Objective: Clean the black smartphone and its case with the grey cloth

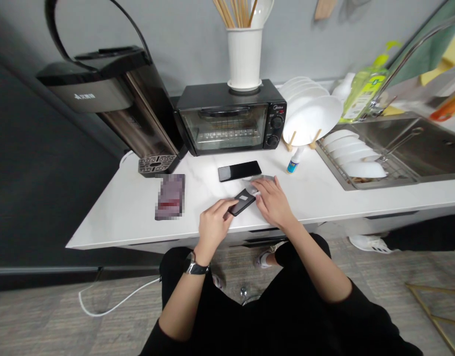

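Observation:
My left hand [213,222] grips the near end of a small black phone-like device [242,201] lying tilted on the white counter [131,207]. A watch sits on that wrist. My right hand [272,198] rests flat over a clear, crinkly plastic wrapper [262,179] at the device's far end, with its fingers pressed together against the device. A second black phone [239,170] lies flat just behind them.
Behind stand a black toaster oven [230,118] with a white utensil holder [244,57] on top and a water dispenser [112,99]. A small spray bottle [294,162], white plates [312,116], a dish rack [355,160] and a sink [416,143] are at right. A blurred card [170,196] lies left.

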The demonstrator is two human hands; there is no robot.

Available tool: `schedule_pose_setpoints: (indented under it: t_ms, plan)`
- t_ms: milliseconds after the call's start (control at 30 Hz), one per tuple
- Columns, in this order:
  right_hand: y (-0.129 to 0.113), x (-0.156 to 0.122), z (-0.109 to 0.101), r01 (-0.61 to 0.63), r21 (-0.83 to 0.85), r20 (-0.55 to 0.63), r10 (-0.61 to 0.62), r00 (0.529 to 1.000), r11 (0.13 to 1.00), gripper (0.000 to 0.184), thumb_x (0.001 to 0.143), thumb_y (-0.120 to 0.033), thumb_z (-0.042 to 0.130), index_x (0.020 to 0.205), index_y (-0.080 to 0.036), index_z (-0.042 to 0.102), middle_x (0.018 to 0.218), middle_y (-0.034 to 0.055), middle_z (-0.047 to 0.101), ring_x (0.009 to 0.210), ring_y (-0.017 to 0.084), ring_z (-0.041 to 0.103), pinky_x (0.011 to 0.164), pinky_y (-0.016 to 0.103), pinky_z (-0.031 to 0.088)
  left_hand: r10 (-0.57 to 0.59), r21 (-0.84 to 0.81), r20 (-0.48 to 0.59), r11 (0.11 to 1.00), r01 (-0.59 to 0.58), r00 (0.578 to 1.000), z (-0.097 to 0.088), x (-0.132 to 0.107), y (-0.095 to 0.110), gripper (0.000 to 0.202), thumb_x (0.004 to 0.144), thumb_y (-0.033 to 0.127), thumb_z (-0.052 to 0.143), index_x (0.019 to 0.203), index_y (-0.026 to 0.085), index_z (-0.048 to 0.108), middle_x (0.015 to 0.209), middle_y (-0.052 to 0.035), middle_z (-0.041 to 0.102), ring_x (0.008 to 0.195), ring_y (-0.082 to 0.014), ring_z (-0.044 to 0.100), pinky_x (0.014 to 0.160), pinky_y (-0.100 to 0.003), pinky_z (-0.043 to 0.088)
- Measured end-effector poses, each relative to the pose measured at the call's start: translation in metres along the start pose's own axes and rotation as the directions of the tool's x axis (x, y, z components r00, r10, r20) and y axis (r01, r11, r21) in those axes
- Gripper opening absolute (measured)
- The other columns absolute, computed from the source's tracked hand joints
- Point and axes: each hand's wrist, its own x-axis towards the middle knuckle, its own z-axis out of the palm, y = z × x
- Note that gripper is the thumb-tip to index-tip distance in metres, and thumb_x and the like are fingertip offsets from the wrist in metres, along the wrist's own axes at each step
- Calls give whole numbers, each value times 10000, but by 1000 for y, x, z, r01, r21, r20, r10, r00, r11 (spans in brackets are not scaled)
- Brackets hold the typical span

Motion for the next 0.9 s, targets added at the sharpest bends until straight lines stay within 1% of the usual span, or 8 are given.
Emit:
schedule_pose_setpoints:
  t_ms: [200, 300, 400, 533, 633, 733, 800, 900]
  plan:
    - [-26, -9, 7, 160, 143, 39, -167, 985, 977, 519, 1096, -321, 330, 1562, -169, 499, 1603, 139, 568, 1528, 265, 491, 1312, 578, 315, 24, -20, -144, 999, -27, 989, -7, 18, 14, 327, 871, 9, 697, 1115, 226, 712, 1094, -35, 790, 1029, -226, 713, 931, -372, 574]
    - [-40, -9, -4, 162, 414, -16, -171, 985, 896, 541, 1118, -401, 336, 1621, -224, 426, 1669, 105, 493, 1563, 231, 449, 1315, 520, 332, 33, -32, -199, 999, -40, 979, -14, 35, 27, 346, 852, 22, 735, 1118, 227, 658, 1056, -27, 757, 1012, -222, 683, 924, -370, 567]
    - [-44, 0, -18, -3, 770, -23, 32, 999, 639, 567, 990, -508, 669, 1494, -255, 603, 1540, 82, 639, 1448, 295, 584, 1265, 503, 412, 70, -33, -227, 996, -79, 971, -20, 56, 38, 388, 874, 116, 783, 1201, 239, 614, 1103, -42, 710, 1062, -230, 657, 947, -380, 556]
    - [-33, 18, -16, -114, 896, -39, 332, 942, 429, 373, 899, -524, 782, 1095, -207, 796, 1081, 60, 836, 1033, 286, 780, 1016, 464, 612, 116, -94, -223, 986, -139, 968, -15, 84, 39, 609, 878, 309, 835, 1384, 234, 506, 1286, -99, 630, 1177, -252, 605, 1064, -430, 500]
    - [-21, 36, -1, -69, 937, -96, 441, 892, 344, 382, 851, -521, 821, 1078, -218, 766, 1082, 60, 833, 986, 268, 786, 954, 455, 649, -49, -345, -56, 938, 27, 997, -4, 97, 26, 729, 903, 331, 779, 1494, 217, 369, 1426, -143, 552, 1291, -248, 562, 1123, -414, 459]
    - [-7, 63, 12, -21, 961, -127, 509, 851, 275, 401, 855, -540, 795, 1107, -235, 731, 1120, 67, 826, 965, 246, 794, 946, 459, 663, -132, -555, 287, 784, 277, 949, 4, 109, 4, 797, 898, 426, 754, 1529, 208, 319, 1434, -153, 571, 1274, -238, 588, 1016, -359, 511]
    - [6, 86, 15, -7, 964, -134, 508, 851, 266, 418, 823, -553, 815, 1080, -236, 726, 1088, 63, 827, 921, 234, 795, 928, 458, 672, -95, -572, 427, 742, 350, 899, 4, 120, -11, 622, 883, 503, 739, 1350, 155, 519, 1160, -112, 697, 982, -206, 672, 811, -312, 546]
    - [32, 119, 9, -18, 949, -127, 436, 891, 314, 490, 727, -562, 893, 1045, -222, 739, 1017, 57, 829, 863, 229, 787, 884, 463, 681, -56, -545, 497, 757, 361, 866, 0, 141, -29, 467, 875, 557, 718, 1015, 115, 661, 760, -17, 660, 627, -132, 575, 602, -256, 474]
